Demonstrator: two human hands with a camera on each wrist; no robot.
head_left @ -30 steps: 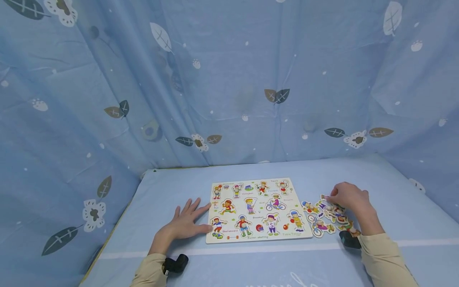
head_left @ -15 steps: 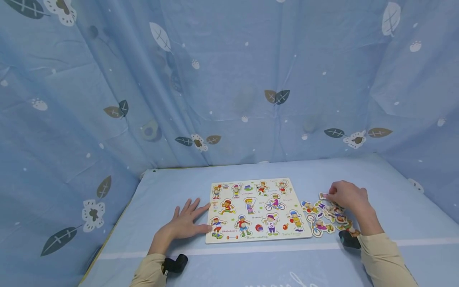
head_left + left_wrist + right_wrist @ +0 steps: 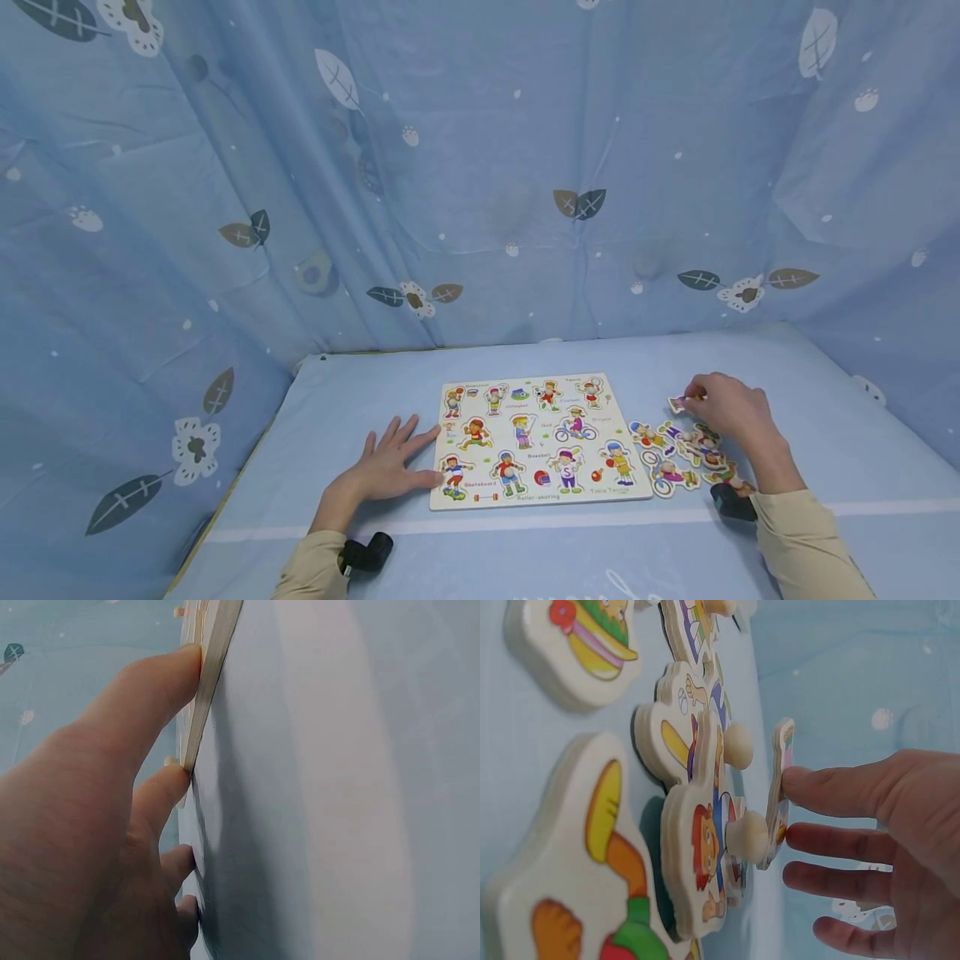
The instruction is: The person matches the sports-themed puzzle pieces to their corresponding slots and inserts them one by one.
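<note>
My left hand (image 3: 386,468) lies flat with spread fingers at the left edge of a wooden knob puzzle board (image 3: 536,500) printed with children playing sports. In the left wrist view, its thumb and a fingertip touch the side of the board (image 3: 214,675). Off to the right, my right hand (image 3: 733,410) pinches a flat puzzle piece (image 3: 783,742) between thumb and fingers, with a bit of pink and green showing. The fingers hide most of its picture. Below that piece lies a heap of loose puzzle pieces (image 3: 671,475), some stacked on each other.
In the right wrist view, round wooden knobs (image 3: 747,836) stick up from the nearby pieces. A pale blue cloth with a white stripe (image 3: 420,527) covers the table. Blue patterned curtains (image 3: 480,167) hang behind and along the sides.
My right hand has drawn a puzzle piece away from the heap, slightly toward the back of the table. My left hand stays in place at the board.
</note>
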